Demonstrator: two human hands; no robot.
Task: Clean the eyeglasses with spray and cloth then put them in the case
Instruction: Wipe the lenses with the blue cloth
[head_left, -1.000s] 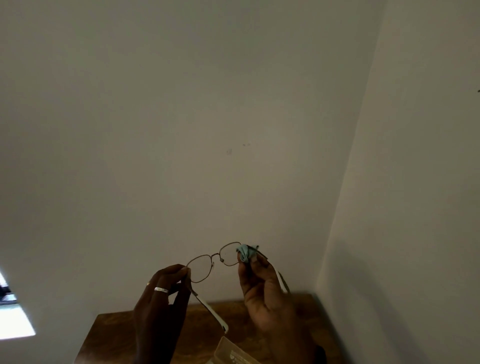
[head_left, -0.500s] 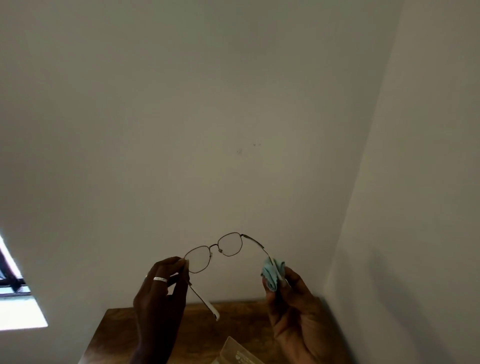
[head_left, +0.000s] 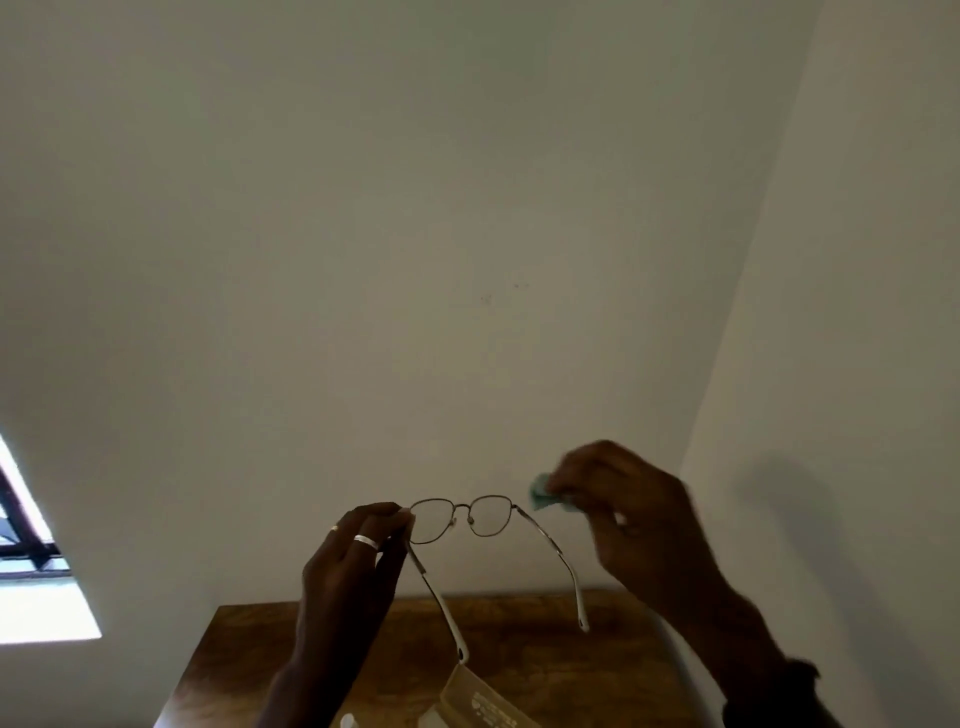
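Up from the temple arm, the right hand (head_left: 639, 525) has carried the bunched green cloth (head_left: 540, 493), pinched in its fingers, to just beside the right hinge of the glasses (head_left: 488, 515). The left hand (head_left: 358, 561) pinches the frame's other corner, holding the glasses in the air above the wooden table (head_left: 519, 639). Wiping seems under way; next, the cloth likely needs light pressure on a lens.

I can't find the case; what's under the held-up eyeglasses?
A wooden table with a pale printed packet, maybe the case, on it, cut off by the frame edge. The left hand and forearm hide part of the table.
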